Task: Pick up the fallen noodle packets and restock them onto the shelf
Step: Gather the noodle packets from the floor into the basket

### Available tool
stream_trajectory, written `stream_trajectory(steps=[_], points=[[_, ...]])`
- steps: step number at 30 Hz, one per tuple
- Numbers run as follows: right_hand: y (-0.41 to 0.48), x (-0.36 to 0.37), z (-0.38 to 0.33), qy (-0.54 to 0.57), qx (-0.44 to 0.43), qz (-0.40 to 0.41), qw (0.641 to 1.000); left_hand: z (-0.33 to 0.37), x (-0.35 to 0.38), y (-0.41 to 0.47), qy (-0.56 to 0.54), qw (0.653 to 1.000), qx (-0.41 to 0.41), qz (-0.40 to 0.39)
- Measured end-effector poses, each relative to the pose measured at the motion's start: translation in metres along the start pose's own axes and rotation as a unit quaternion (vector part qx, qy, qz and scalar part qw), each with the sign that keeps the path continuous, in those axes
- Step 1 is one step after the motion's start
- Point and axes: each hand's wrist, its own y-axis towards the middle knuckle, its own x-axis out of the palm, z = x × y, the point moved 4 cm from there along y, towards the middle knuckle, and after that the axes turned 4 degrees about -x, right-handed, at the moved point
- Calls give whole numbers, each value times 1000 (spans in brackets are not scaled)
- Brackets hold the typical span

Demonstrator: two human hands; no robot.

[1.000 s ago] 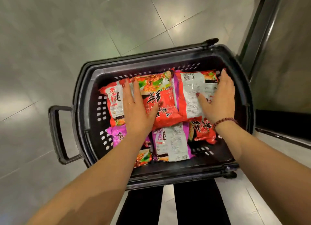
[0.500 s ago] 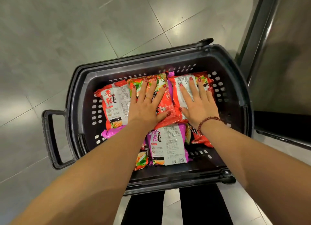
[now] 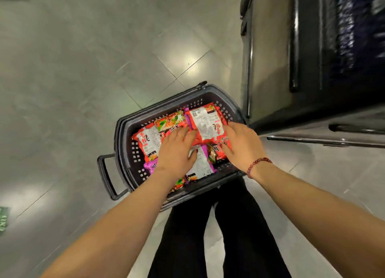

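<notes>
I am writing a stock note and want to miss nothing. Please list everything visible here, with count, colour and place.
Basket: one, black, on the floor.
Noodle packets: several overlapping, red and purple, inside the basket.
Shelf unit: one, dark, right of the basket.
Floor: grey tiles.
Bracelet: one, red beads, right wrist.
Legs: two, black trousers, below the basket.
Left hand: flat on the packets.
Right hand: on the right-hand packets.

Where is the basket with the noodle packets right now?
In the head view, the basket sits on the floor at centre, just ahead of the person's legs and left of the dark shelf base.
</notes>
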Motion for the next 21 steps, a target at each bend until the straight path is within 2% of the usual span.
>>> stream_trajectory(steps=[4, 10, 21], points=[[-80, -56, -8, 30, 75, 58, 995, 50, -55, -27, -6, 998, 60, 28], [-204, -109, 4, 45, 214, 137, 966, 155, -102, -61, 2, 977, 209, 43], [-427, -132, 85, 76, 455, 243, 853, 390, -59, -109, 55, 882, 468, -14]])
